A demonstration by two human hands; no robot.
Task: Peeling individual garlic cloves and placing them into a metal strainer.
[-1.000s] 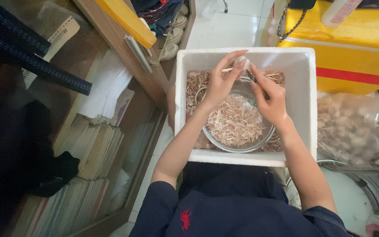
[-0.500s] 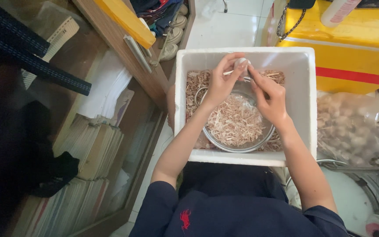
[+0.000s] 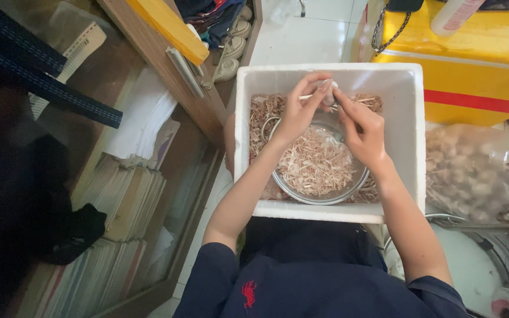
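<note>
Both hands meet over the far side of the white foam box [image 3: 331,212]. The left hand [image 3: 294,115] and the right hand [image 3: 362,129] each have fingers pressed together, pinching a small pale garlic bulb [image 3: 327,89] between them, just above the glass bowl [image 3: 319,194] that sits inside the box. To my eye the work goes best if the bulb is kept over the bowl, so loose skin drops in rather than on the floor, and if the thumbs do the prying while the other fingers only steady it. The bulb looks whitish and papery, partly hidden by the fingers. The bowl holds a heap of thin pinkish-tan peelings [image 3: 316,162]; more lie around it. A clear bag of garlic [image 3: 472,171] rests to the right.
</note>
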